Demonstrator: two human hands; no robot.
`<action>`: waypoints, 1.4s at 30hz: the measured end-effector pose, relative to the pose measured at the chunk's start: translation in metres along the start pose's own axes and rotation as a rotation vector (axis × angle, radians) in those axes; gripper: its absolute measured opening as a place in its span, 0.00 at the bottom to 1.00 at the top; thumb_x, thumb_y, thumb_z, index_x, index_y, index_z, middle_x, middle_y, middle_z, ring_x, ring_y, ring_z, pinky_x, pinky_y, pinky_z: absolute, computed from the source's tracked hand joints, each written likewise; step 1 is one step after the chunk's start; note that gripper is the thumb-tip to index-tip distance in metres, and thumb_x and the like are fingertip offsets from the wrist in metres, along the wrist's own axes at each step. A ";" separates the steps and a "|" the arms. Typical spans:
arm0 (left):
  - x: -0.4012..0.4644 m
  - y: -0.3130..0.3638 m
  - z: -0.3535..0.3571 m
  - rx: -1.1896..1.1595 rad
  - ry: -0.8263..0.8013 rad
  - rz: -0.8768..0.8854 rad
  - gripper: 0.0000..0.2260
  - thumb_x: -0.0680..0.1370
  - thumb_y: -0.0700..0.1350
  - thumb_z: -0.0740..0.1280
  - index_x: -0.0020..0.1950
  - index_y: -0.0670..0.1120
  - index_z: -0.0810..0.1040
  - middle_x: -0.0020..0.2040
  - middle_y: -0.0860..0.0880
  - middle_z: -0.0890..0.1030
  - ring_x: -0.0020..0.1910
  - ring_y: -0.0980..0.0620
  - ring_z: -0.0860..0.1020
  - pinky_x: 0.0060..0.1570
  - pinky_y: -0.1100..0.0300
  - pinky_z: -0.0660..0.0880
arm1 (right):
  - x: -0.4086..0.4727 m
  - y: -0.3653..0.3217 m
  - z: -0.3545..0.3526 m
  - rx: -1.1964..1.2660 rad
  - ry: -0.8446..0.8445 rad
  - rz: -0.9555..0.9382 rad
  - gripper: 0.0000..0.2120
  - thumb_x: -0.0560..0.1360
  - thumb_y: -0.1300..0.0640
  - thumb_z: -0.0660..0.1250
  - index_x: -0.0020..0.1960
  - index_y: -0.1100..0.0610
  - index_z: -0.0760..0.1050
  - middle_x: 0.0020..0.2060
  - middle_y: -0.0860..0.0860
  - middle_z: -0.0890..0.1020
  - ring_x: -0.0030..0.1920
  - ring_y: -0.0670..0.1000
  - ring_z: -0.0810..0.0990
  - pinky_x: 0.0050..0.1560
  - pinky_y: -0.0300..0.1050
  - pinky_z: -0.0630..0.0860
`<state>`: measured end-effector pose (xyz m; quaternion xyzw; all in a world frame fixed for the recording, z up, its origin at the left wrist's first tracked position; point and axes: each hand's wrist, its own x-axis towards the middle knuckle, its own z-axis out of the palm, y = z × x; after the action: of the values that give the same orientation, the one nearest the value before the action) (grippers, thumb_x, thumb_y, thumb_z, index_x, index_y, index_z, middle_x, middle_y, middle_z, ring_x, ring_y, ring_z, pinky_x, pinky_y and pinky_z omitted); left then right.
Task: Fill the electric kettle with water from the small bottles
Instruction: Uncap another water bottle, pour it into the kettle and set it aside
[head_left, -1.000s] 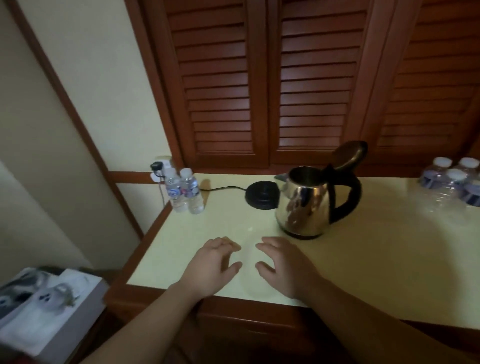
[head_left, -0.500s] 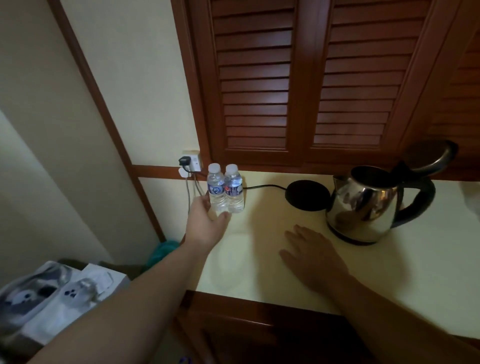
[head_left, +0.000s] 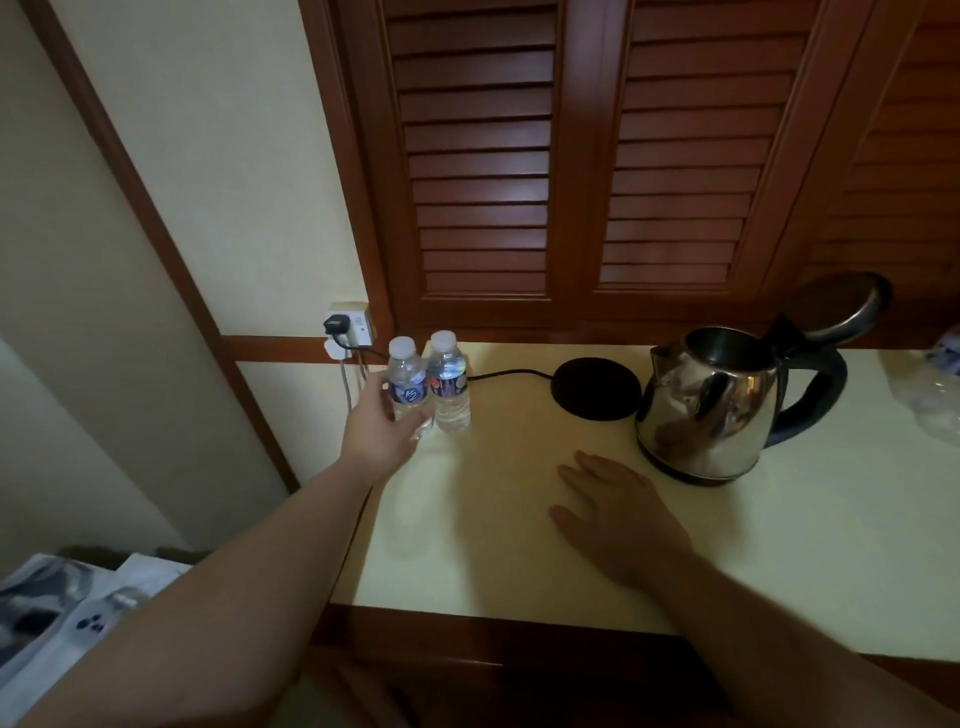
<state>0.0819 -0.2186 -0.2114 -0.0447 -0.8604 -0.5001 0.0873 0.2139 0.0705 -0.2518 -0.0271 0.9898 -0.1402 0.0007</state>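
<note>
Two small capped water bottles stand side by side at the back left corner of the cream countertop (head_left: 519, 545). My left hand (head_left: 382, 426) is wrapped around the left bottle (head_left: 406, 382), thumb in front, fingers behind it. The right bottle (head_left: 449, 379) touches it and stands free. A steel electric kettle (head_left: 711, 410) with a black handle sits off its base, lid tipped open. My right hand (head_left: 618, 514) lies flat on the counter, fingers spread, just in front and left of the kettle.
The round black kettle base (head_left: 595, 387) lies between bottles and kettle, its cord running to a wall socket (head_left: 350, 325). More clear bottles (head_left: 935, 384) show at the right edge. Louvred wooden doors rise behind. Printed fabric (head_left: 62, 613) lies lower left.
My left hand went from resting on the counter to the back left corner and closed around the left bottle. The view swung left; my right hand stayed flat on the counter.
</note>
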 end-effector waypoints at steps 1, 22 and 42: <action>-0.008 0.000 -0.002 0.002 0.016 0.003 0.21 0.76 0.50 0.77 0.64 0.55 0.71 0.52 0.61 0.80 0.49 0.64 0.79 0.44 0.65 0.72 | 0.000 0.000 0.000 0.003 0.003 -0.001 0.32 0.82 0.33 0.54 0.82 0.43 0.56 0.83 0.44 0.55 0.81 0.45 0.51 0.78 0.45 0.46; -0.126 0.057 0.122 0.021 -0.245 0.162 0.29 0.70 0.55 0.80 0.68 0.56 0.74 0.54 0.60 0.83 0.54 0.57 0.83 0.55 0.58 0.81 | 0.001 -0.022 -0.157 0.079 0.030 -0.217 0.25 0.76 0.35 0.70 0.40 0.58 0.74 0.32 0.51 0.74 0.31 0.50 0.70 0.34 0.48 0.67; -0.119 0.072 0.120 0.003 -0.401 0.145 0.27 0.72 0.58 0.78 0.67 0.65 0.70 0.58 0.61 0.82 0.56 0.60 0.81 0.47 0.71 0.75 | 0.006 -0.024 -0.180 -0.074 -0.122 -0.260 0.23 0.78 0.43 0.72 0.41 0.64 0.78 0.30 0.54 0.72 0.29 0.52 0.67 0.31 0.46 0.63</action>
<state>0.1982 -0.0772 -0.2315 -0.2050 -0.8558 -0.4723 -0.0498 0.2071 0.0970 -0.0718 -0.1635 0.9805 -0.1005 0.0419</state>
